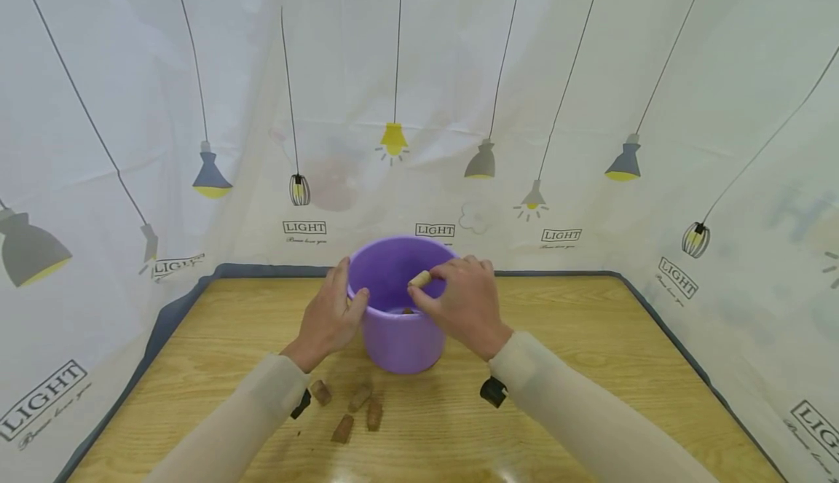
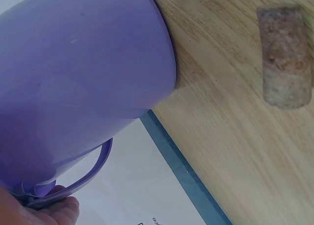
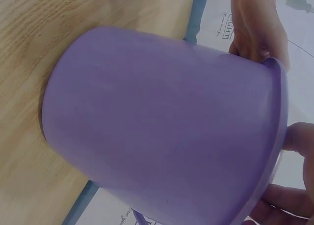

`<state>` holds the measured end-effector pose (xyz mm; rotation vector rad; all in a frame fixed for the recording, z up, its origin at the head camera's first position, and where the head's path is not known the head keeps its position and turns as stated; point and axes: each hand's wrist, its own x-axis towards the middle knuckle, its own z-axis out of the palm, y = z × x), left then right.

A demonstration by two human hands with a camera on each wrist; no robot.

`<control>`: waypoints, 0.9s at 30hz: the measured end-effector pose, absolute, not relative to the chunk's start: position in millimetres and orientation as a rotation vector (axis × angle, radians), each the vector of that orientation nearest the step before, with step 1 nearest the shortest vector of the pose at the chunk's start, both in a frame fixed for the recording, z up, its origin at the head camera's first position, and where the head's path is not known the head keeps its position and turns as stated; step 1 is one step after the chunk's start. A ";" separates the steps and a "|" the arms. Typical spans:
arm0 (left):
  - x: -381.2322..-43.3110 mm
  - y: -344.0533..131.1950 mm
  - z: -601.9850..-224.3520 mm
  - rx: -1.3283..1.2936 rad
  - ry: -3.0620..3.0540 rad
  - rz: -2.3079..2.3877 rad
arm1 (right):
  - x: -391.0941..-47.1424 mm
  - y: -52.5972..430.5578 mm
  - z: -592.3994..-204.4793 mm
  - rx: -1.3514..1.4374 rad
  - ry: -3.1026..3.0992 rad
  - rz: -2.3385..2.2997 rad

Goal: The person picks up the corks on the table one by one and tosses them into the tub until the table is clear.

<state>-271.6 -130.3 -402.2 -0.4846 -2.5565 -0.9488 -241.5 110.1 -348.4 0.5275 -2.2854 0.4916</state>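
Note:
A purple bucket (image 1: 401, 341) stands on the table, tilted slightly in the head view. My left hand (image 1: 331, 319) grips its left rim, with the thumb at the near edge and the fingers along the outside. Over the bucket's mouth, my right hand (image 1: 467, 301) pinches a pale cork (image 1: 420, 279) between thumb and fingers at the right rim. Part of a brown cork (image 1: 408, 311) shows inside the bucket; the rest of the bottom is hidden by the near wall. The bucket's handle (image 2: 95, 166) hangs beside my left fingers in the left wrist view.
Several loose corks lie on the wooden table (image 1: 590, 366) in front of the bucket, among them a brown one (image 1: 343, 429) and a two-toned one (image 2: 287, 58). A white cloth printed with lamps (image 1: 419, 184) hangs behind and at both sides.

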 end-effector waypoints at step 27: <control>-270.1 -129.8 -400.1 -0.479 -2.558 -0.952 | -248.3 115.2 -364.2 0.501 -2.308 0.585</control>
